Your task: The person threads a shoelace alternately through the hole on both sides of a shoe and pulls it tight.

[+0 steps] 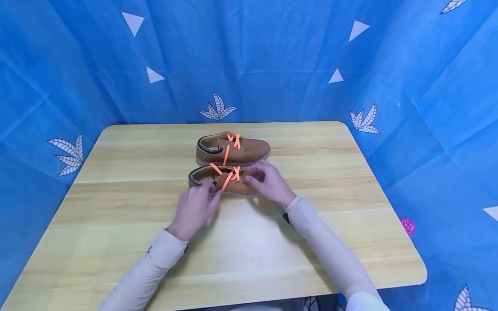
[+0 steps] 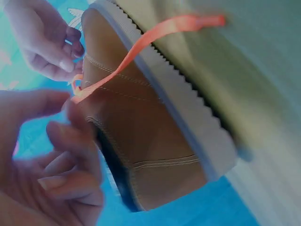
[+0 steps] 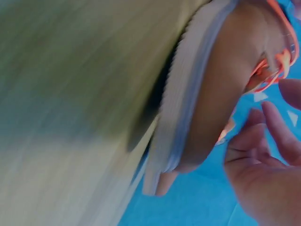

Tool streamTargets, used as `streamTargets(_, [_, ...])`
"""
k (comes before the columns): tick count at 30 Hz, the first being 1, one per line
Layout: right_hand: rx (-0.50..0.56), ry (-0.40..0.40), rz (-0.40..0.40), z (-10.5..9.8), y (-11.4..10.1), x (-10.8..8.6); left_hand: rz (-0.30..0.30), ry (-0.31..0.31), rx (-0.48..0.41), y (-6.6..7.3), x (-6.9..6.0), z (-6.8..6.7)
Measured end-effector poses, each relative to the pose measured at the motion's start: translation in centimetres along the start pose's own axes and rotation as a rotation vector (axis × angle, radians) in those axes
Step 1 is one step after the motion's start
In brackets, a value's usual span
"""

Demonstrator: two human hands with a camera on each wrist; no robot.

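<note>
The nearer brown shoe (image 1: 243, 186) lies sideways on the table, toe to the right, with orange laces through its eyelets. At its heel side, my left hand (image 1: 196, 208) pinches an orange shoelace (image 2: 124, 63) between thumb and forefinger; the lace's loose end trails down over the shoe's side. My right hand (image 1: 272, 183) hovers by the toe and lace loops, thumb and fingers apart with nothing between them. In the right wrist view, the right hand's fingers (image 3: 275, 129) are loosely bent beside the shoe upper (image 3: 221, 80).
Just behind stands a second brown shoe (image 1: 253, 149), also with orange laces, its toe pointing right. Both shoes are on a light wooden table (image 1: 128, 190) with rounded corners. A blue patterned cloth (image 1: 249, 52) hangs around the back and sides.
</note>
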State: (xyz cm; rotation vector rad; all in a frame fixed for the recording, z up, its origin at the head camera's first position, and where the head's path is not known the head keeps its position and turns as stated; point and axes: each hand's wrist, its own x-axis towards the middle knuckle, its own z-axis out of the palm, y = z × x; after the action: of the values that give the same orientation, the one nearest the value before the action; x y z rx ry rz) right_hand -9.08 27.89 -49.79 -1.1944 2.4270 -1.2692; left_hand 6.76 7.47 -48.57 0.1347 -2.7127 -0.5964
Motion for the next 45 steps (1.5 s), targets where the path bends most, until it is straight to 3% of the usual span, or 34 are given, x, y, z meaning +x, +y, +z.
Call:
streamTargets(4, [0.003, 0.019, -0.005, 0.4, -0.4, -0.1, -0.055, -0.133, -0.052, -0.7, 0.1, 1.0])
streamTargets(7, [-0.003, 0.011, -0.028, 0.6, -0.8, 0.1, -0.107, -0.252, -0.174, -1.1, 0.2, 1.3])
streamTargets(11, [0.027, -0.007, -0.050, 1.0, -1.3, 0.4, -0.140, -0.312, -0.332, -1.6, 0.4, 1.2])
streamTargets(16, [0.026, -0.061, 0.010, 1.2, -1.0, 0.5, -0.144, -0.370, -0.476, -1.7, 0.1, 0.3])
streamTargets(22, [-0.003, -0.100, 0.044, 1.1, -0.3, 0.1, -0.102, -0.381, -0.474, -1.6, -1.0, -1.4])
streamTargets(25, [-0.052, -0.094, 0.051, 0.9, 0.0, -0.1, -0.096, -0.427, -0.500, -1.4, -1.8, -2.0])
streamTargets(30, [-0.237, -0.101, 0.089, 0.4, 0.3, 0.1, -0.111, -0.535, -0.546, -0.8, -3.1, -2.9])
streamTargets(35, [-0.390, -0.148, 0.128, -0.4, 0.5, 0.6, -0.080, -0.571, -0.556, -0.2, -3.9, -3.6])
streamTargets(42, [-0.392, -0.175, 0.151, -1.0, 0.6, 0.7, -0.028, -0.608, -0.588, 0.4, -4.9, -4.4])
streamTargets(45, [-0.386, -0.174, 0.110, -1.2, 0.3, 0.7, -0.031, -0.597, -0.589, 0.9, -4.9, -5.4])
